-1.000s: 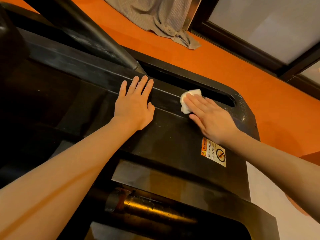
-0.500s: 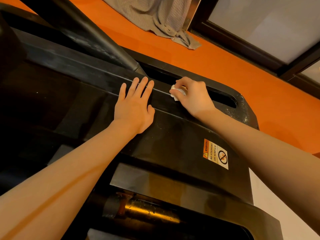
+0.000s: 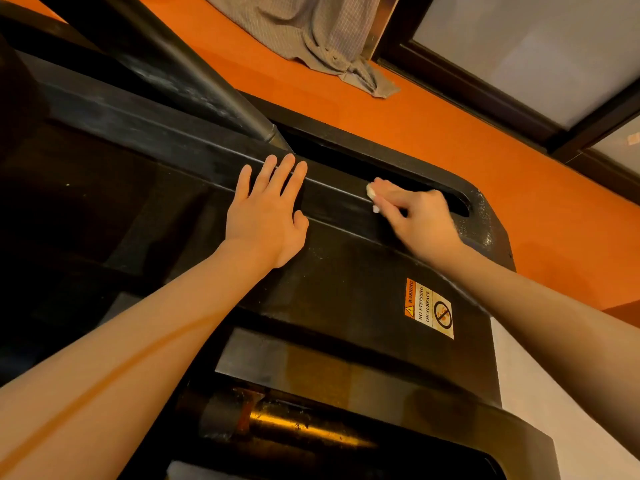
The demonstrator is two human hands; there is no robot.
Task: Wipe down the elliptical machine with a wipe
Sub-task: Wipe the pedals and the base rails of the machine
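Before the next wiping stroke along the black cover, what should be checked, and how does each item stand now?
1. Wipe held in right hand: ok, fingers curl round it.
2. Wipe touching the cover: ok, pressed at the ridge beside the slot.
3. Left hand bracing: ok, flat on the cover, fingers straight.
4. Path toward the left hand free: not ok, that hand lies on the same ridge.
5. Wipe clean or damp enough: cannot tell, mostly hidden.
6. Warning label intact: ok.

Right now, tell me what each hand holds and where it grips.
The right hand pinches the crumpled white wipe at its fingertips, mostly covering it. The left hand holds nothing, lying flat on the machine's black cover.
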